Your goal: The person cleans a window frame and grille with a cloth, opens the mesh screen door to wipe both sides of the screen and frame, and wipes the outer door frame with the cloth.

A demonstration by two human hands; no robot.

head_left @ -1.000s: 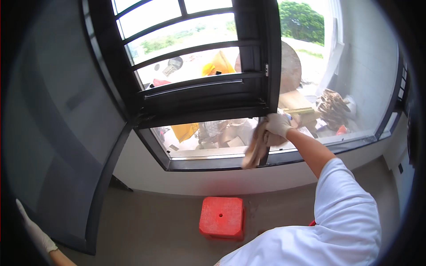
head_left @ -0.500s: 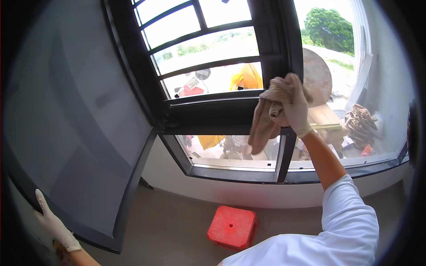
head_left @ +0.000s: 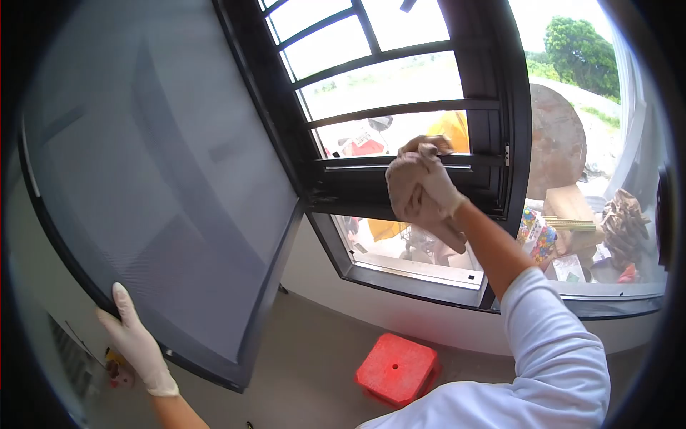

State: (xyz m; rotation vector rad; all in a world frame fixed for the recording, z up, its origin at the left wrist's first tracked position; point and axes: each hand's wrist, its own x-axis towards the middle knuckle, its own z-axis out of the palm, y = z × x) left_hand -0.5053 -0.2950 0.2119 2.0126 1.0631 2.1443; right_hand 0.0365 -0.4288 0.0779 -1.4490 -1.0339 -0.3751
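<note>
- A gloved left hand (head_left: 141, 348) grips the dark-framed screen (head_left: 193, 193) at its lower edge.
- A gloved right hand (head_left: 437, 184) clutches a bunched brown cloth (head_left: 411, 187), held at the lower rail of a black window frame (head_left: 357, 181).
- A red stool (head_left: 397, 367) stands on the gray floor (head_left: 304, 354) below the window.

Grey floor (head_left: 307, 357) | red stool (head_left: 395, 367) stood near far edge | small yellow-and-red item (head_left: 119, 368), blurred, seen well to stool's left, perhaps also rested on floor
</note>
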